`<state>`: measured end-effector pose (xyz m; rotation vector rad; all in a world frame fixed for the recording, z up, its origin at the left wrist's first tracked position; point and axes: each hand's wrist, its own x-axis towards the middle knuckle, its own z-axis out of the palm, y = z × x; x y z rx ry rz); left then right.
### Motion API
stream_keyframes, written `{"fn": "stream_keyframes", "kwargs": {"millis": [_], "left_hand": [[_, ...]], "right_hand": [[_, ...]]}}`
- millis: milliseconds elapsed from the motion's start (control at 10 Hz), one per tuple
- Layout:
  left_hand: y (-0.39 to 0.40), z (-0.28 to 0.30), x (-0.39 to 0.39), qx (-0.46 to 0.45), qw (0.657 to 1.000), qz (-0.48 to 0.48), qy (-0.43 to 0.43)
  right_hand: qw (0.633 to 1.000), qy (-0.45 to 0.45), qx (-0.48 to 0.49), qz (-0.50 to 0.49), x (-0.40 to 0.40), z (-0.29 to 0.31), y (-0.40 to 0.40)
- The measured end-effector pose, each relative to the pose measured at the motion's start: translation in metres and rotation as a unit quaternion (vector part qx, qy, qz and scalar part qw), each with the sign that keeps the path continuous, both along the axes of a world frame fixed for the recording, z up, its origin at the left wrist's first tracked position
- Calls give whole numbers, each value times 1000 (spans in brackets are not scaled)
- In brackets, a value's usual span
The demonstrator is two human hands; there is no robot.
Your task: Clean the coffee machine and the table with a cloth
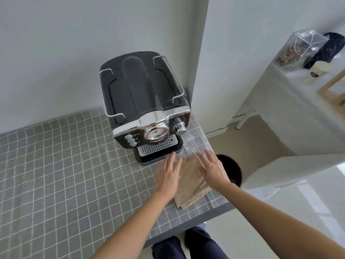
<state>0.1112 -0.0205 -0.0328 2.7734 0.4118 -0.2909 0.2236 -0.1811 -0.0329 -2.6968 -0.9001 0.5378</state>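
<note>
A black and chrome coffee machine [145,101] stands at the back right corner of the table [56,174], against the wall. A folded beige cloth [192,182] lies on the table just in front of the machine's drip tray. My left hand [168,174] is flat over the cloth's left edge, fingers straight and pointing at the machine. My right hand [212,169] lies flat on the cloth's right side, fingers straight. Neither hand grips anything.
The table carries a grey cloth with a white grid under clear plastic. A dark round bin [231,171] stands on the floor right of the table edge. A white cabinet [280,94] with a clear box [302,47] stands at the right.
</note>
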Motion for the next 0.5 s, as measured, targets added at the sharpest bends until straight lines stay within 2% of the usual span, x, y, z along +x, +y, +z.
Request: {"fn": "stream_keyframes", "kwargs": {"millis": [100, 300, 400, 500], "left_hand": [[-16, -18, -24, 38, 997, -50, 49], [-14, -35, -39, 52, 993, -47, 97], [-13, -28, -41, 19, 995, -58, 83], [-4, -25, -59, -8, 1000, 21, 3]], "right_hand": [[993, 1, -71, 92, -9, -15, -17], [981, -20, -146, 125, -17, -29, -32], [982, -25, -143, 117, -20, -26, -29], [992, -19, -71, 100, -34, -19, -12]]}}
